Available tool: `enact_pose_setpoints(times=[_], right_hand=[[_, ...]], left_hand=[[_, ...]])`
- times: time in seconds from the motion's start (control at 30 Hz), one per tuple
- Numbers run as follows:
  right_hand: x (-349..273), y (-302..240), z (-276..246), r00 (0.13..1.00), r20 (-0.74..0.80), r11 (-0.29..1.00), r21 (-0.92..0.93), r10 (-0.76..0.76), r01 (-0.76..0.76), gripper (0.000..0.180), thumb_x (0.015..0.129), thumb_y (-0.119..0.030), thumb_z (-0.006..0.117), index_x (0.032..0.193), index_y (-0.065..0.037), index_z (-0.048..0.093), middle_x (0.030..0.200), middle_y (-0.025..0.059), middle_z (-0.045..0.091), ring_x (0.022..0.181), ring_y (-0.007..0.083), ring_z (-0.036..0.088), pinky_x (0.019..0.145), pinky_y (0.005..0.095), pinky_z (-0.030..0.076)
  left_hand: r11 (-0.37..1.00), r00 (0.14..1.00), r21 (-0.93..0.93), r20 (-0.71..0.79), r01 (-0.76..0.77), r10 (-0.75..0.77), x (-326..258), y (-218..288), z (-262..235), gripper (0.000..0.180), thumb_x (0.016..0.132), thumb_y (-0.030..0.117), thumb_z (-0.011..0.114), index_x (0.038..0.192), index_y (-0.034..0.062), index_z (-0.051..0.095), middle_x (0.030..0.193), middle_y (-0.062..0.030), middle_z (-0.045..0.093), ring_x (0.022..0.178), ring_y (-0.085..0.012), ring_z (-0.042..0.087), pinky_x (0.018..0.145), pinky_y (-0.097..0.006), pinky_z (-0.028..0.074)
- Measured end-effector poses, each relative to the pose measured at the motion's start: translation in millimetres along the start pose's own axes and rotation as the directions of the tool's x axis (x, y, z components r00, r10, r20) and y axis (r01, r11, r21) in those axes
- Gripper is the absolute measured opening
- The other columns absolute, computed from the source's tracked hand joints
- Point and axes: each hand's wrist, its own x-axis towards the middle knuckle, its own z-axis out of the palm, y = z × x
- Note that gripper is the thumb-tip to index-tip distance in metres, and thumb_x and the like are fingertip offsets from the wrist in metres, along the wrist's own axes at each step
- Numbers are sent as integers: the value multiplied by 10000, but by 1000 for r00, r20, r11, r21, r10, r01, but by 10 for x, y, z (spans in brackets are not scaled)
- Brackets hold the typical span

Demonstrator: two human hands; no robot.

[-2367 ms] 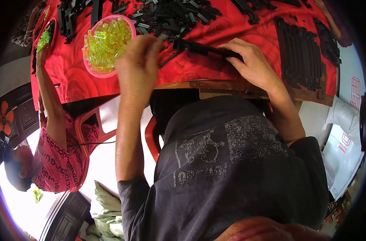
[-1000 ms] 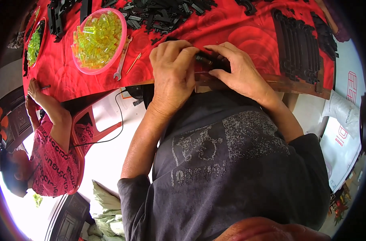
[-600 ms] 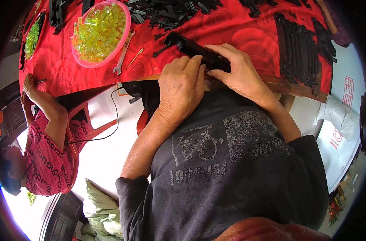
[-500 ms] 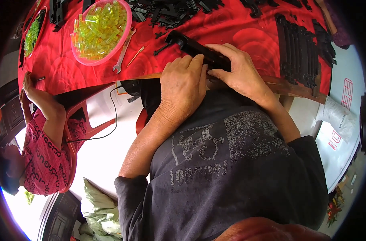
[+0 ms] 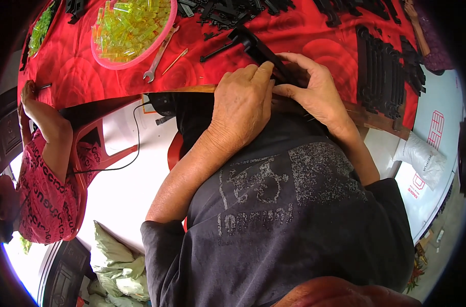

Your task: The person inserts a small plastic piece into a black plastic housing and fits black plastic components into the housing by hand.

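A long black plastic part point(image 5: 266, 52) is held between my two hands at the table's near edge, its far end tilted out over the red cloth. My left hand point(image 5: 243, 100) is closed, fingers bent together against the part's near left side. From the right, my right hand point(image 5: 317, 92) grips the near end between thumb and fingers. Between them my hands hide that near end. A thin black rod point(image 5: 217, 52) shows beside the part's far end; whether it is joined to the part I cannot tell.
On the red-covered table point(image 5: 304, 38) stand a pink bowl point(image 5: 172, 30) of yellow-green clear pieces, a wrench point(image 5: 158, 56) and a thin stick point(image 5: 174, 61). Black parts point(image 5: 378, 71) lie in a row at right, with others heaped behind. A person in pink point(image 5: 46, 194) sits at left.
The black part has turned so that its far end points more directly away from me. Both hands keep their hold, shifting slightly right. The whole view has shifted a little.
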Motion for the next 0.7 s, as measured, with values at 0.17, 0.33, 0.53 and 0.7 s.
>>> enact_pose_setpoints(times=[0.17, 0.33, 0.53, 0.7], right_hand=[[-77, -5, -6, 1000, -12, 996, 92, 5, -4, 511, 791, 31, 784, 1268, 19, 600, 1098, 99, 692, 1011, 148, 663, 897, 284, 545], [-219, -23, 36, 999, -28, 978, 206, 28, -22, 504, 825, 41, 755, 1288, 46, 557, 1126, 91, 666, 1011, 131, 652, 892, 265, 548], [-284, -72, -24, 997, 13, 973, 219, 70, -71, 465, 860, 55, 685, 1300, 59, 535, 1125, 81, 652, 1020, 122, 640, 913, 271, 538], [-306, -83, -24, 999, -5, 971, 233, 51, -48, 456, 866, 71, 651, 1305, 75, 530, 1135, 94, 651, 1046, 128, 633, 926, 274, 533]], left_hand=[[998, 1000, -51, -9, -21, 21, 32, 36, 26, 314, 878, 63, 646, 1185, 3, 625, 858, -154, 660, 794, -349, 650, 704, -438, 503], [992, 999, -126, 38, -25, 30, 34, 74, 19, 334, 872, 47, 651, 1201, 1, 618, 901, -173, 673, 818, -356, 663, 715, -431, 510], [988, 993, -108, 30, -109, 113, 46, 65, 61, 367, 839, 65, 645, 1189, -31, 592, 828, -132, 639, 747, -306, 645, 678, -414, 490], [988, 992, -96, 31, -117, 121, 40, 49, 67, 396, 831, 69, 650, 1206, -40, 585, 824, -127, 639, 738, -299, 646, 673, -406, 491]])
